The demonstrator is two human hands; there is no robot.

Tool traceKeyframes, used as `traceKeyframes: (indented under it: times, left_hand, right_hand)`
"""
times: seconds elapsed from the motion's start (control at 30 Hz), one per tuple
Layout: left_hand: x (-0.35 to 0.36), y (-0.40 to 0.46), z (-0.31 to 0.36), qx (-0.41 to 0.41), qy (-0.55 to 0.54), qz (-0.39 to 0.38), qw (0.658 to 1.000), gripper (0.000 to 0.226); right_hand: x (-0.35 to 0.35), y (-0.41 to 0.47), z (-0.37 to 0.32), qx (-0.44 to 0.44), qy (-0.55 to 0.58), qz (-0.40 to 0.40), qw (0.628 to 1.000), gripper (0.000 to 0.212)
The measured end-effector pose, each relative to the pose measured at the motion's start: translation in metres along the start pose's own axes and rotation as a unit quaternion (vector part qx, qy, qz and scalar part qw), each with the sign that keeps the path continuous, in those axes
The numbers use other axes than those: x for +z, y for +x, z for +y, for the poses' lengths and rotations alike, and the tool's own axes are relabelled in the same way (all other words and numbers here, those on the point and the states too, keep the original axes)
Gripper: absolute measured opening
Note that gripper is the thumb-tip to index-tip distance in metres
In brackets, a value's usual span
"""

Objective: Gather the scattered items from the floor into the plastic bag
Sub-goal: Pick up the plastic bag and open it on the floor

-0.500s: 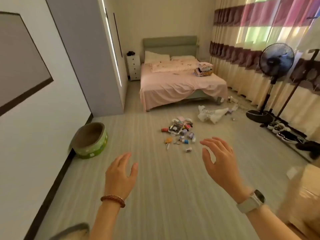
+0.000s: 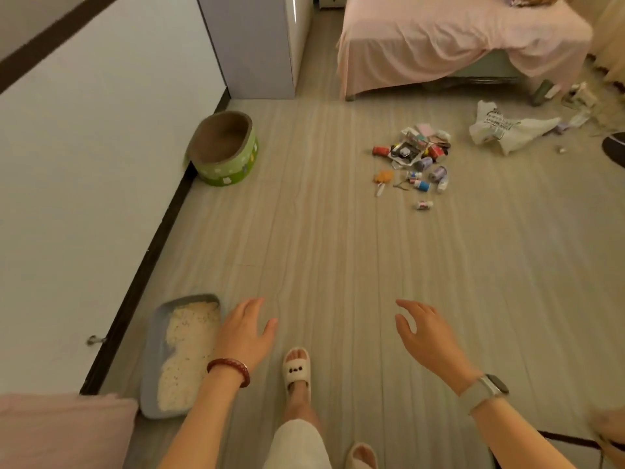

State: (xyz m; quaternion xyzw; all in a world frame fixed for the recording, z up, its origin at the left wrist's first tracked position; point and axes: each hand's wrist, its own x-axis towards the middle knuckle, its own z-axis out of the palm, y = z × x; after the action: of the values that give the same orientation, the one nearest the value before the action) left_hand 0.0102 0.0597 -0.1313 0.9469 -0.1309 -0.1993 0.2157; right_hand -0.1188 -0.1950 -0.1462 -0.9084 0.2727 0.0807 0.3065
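Both forearms are bare, with no sleeves in view. On the wrist of the left hand (image 2: pixel 245 331) sits a bracelet (image 2: pixel 229 369) of dark red, round beads in a single row. On the wrist of the right hand (image 2: pixel 427 336) there is a watch (image 2: pixel 494 384) with a dark grey rectangular case and a wide, pale grey strap (image 2: pixel 475 397). The near leg wears light, cream trousers (image 2: pixel 297 445) that end above the ankle. The feet are in thick cream slippers with open toes; the far slipper (image 2: pixel 296 368) has small dark marks across its band. The near slipper (image 2: pixel 361 455) is partly cut off by the frame edge.
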Motion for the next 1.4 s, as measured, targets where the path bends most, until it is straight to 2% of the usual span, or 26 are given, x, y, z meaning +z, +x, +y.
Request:
traceKeyframes:
  times: [0.17, 0.33, 0.5, 0.73, 1.0, 1.17, 1.4]
  left_hand:
    - [-0.023, 0.116, 0.005, 0.027, 0.010, 0.000, 1.000, 0.047]
    - [-0.066, 0.248, 0.018, 0.041, -0.030, -0.017, 0.999, 0.043]
    - [-0.117, 0.360, 0.031, 0.060, 0.030, -0.008, 0.998, 0.042]
    - [-0.137, 0.534, 0.079, 0.087, 0.090, -0.033, 0.992, 0.041]
    - [-0.155, 0.735, 0.189, 0.057, 0.041, -0.072, 0.995, 0.041]
    - [-0.185, 0.853, 0.245, 0.057, -0.017, -0.067, 0.996, 0.043]
    - [-0.192, 1.041, 0.294, 0.071, 0.020, -0.089, 0.993, 0.045]
  right_hand:
    - [-0.006, 0.109, -0.047, 0.008, 0.008, 0.000, 1.000, 0.039]
    - [-0.018, 0.231, -0.118, 0.043, 0.039, -0.007, 0.998, 0.039]
    - [-0.042, 0.325, -0.170, 0.042, 0.054, -0.013, 0.998, 0.039]
    - [-0.081, 0.466, -0.151, 0.099, 0.033, 0.012, 0.994, 0.035]
    - [-0.165, 0.694, -0.143, 0.125, 0.023, -0.010, 0.992, 0.038]
    - [-0.218, 0.822, -0.163, 0.103, 0.015, -0.004, 0.995, 0.038]
    - [-0.253, 0.993, -0.169, 0.132, 0.023, -0.001, 0.991, 0.038]
